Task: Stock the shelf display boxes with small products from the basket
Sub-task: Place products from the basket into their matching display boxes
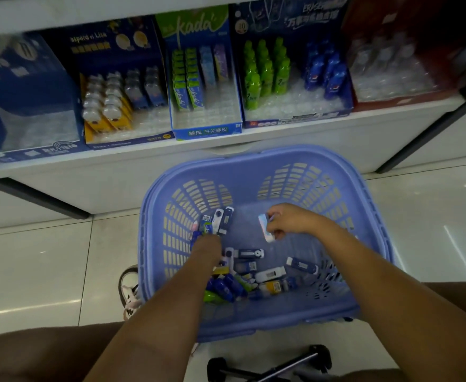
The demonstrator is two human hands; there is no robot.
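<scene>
A light purple plastic basket (pixel 253 166) stands on the floor below the shelf, with several small erasers (pixel 256 274) loose on its bottom. Inside it, my left hand (pixel 207 248) grips a fanned bundle of small erasers (pixel 216 220), white, blue and green. My right hand (pixel 289 220) is over the basket's middle and holds a pale blue and white eraser pack (pixel 264 227). On the shelf above, the kada display box (pixel 207 130) holds green, blue and purple packs at its back, with bare tray at the front.
Other display boxes line the shelf: a yellow and blue one (pixel 127 139) at left, one with green and blue bottle-shaped erasers (pixel 295 117) at right, a red one (pixel 402 97) far right. A shoe (pixel 129 288) is by the basket's left side; black wheels (pixel 270 365) lie below.
</scene>
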